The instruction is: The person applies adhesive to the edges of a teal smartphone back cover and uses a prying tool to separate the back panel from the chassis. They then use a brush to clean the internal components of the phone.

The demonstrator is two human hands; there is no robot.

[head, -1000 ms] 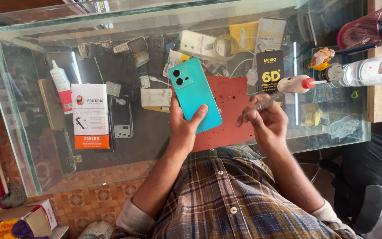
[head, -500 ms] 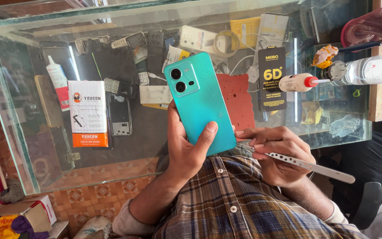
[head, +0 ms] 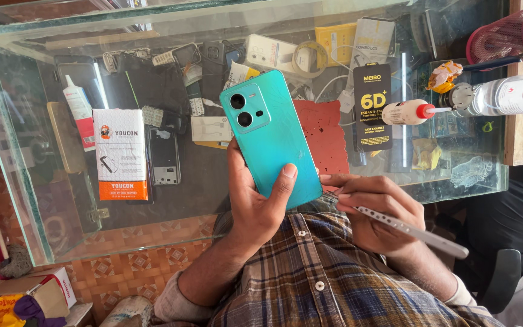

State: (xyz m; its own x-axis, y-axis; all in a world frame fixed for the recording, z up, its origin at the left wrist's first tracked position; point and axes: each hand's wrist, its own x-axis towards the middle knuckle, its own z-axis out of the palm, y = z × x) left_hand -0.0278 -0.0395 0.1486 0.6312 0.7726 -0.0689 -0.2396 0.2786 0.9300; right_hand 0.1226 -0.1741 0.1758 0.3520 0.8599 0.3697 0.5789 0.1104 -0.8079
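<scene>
My left hand (head: 260,203) holds a teal smartphone (head: 272,138) upright, back side toward me, its camera block at the upper left. The thumb lies across the lower right of the phone's back. My right hand (head: 375,209) grips a slim white perforated tool (head: 411,229) like a pen, its tip near the phone's lower right edge. Both hands hover above the near edge of a glass counter (head: 43,200), over a red work mat (head: 325,134).
On the glass lie a white bottle with a red nozzle (head: 408,112), a clear spray bottle (head: 503,95) and a crumpled wrapper (head: 443,75). Under the glass sit phone parts, a white-and-orange box (head: 120,154) and a black screen-protector pack (head: 373,107). A red mesh holder (head: 503,36) stands far right.
My left hand lifted the teal phone off the mat and closer to me. My right hand drew back to the phone's lower edge, with the white tool now showing in its grip.
</scene>
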